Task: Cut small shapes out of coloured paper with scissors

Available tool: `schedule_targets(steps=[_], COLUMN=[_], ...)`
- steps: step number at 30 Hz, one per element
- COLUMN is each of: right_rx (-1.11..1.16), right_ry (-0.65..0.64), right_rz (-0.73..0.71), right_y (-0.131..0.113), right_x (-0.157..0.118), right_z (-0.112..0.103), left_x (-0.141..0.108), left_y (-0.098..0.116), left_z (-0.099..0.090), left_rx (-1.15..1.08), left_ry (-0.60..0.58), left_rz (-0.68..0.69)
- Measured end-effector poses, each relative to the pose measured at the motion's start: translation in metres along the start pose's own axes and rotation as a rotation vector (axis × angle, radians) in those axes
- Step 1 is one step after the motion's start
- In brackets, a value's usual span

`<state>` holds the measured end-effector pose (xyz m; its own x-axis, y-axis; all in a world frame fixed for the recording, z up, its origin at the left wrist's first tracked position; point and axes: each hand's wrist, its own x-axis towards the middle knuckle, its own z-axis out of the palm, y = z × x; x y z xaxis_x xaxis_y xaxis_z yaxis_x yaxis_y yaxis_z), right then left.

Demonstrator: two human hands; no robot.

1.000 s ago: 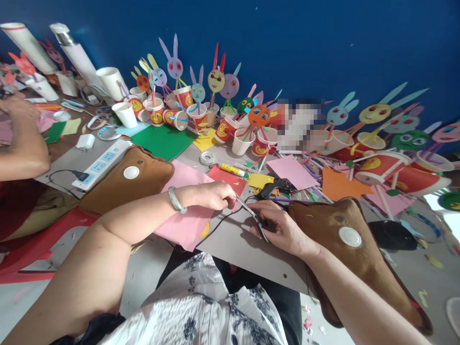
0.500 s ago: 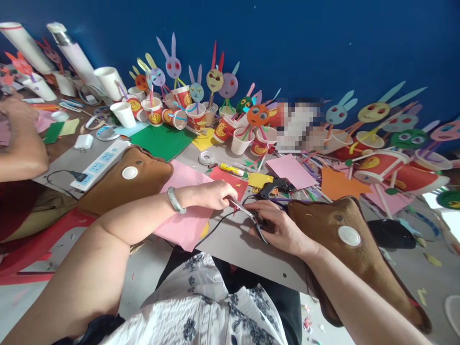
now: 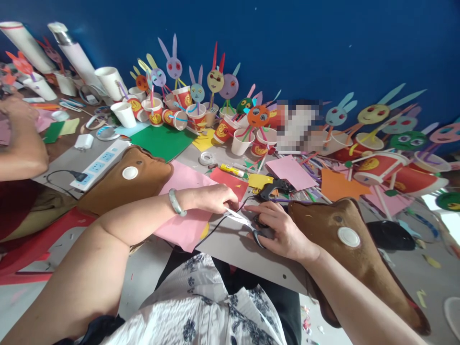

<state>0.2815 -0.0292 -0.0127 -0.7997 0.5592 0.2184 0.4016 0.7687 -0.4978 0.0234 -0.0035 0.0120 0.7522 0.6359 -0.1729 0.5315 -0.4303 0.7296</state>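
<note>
Shifted lower than before, the scissors [image 3: 238, 217], likely light, stiff and best held by their handle loops [image 3: 256, 238], point from the grasp of the right hand [image 3: 283, 231] over the tabletop [image 3: 233, 249] toward the curled left hand [image 3: 216, 197], though I cannot tell whether it pinches anything.

Left arm [image 3: 86, 258] in from lower left, bare, elbow [image 3: 115, 227] bent; left hand [image 3: 217, 198] back up, fingers curled into close pinch — right arm [image 3: 362, 292] slanting up from lower right, right hand [image 3: 275, 227] gripping, index finger [image 3: 254, 209] reaching toward left hand, two hands near, just apart
</note>
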Motion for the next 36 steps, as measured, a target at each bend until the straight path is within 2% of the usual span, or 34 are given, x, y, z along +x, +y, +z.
schedule_targets(steps=[4,8,12,19,21,24,26,28,32,36], right_rx=[-0.128,-0.232,-0.363,-0.505,-0.449,-0.299,-0.183,-0.039,0.325,0.554], right_ry=[-0.097,-0.137,-0.127,-0.056,-0.008,0.171,0.308,0.391,0.392,0.365], right_rz=[-0.027,-0.056,-0.048,0.070,0.086,0.149,0.235,0.353,0.585,0.635], right_y=[-0.005,-0.009,-0.009,-0.006,-0.004,-0.002,-0.002,-0.005,-0.010,-0.009], right_x=[0.001,0.000,-0.006,-0.007,-0.006,-0.006,-0.006,-0.005,-0.003,-0.001], right_z=[-0.001,-0.004,-0.007,-0.006,-0.007,-0.010,-0.012,-0.013,-0.007,0.003], left_x=[0.003,0.003,0.003,0.003,0.002,0.003,0.004,0.005,0.006,0.005], left_y=[-0.003,-0.003,-0.005,-0.008,-0.007,-0.006,-0.007,-0.007,-0.003,0.005], left_z=[0.003,0.002,0.002,0.003,0.003,0.002,0.003,0.006,0.018,0.034], left_rx=[0.032,0.018,-0.002,-0.012,-0.076,-0.210,-0.262,-0.309,-0.539,-0.652], left_ry=[0.021,0.038,0.098,0.233,0.262,0.309,0.354,0.384,0.348,0.316], left_rz=[0.010,0.004,-0.009,-0.002,-0.018,-0.005,0.016,0.063,0.166,0.205])
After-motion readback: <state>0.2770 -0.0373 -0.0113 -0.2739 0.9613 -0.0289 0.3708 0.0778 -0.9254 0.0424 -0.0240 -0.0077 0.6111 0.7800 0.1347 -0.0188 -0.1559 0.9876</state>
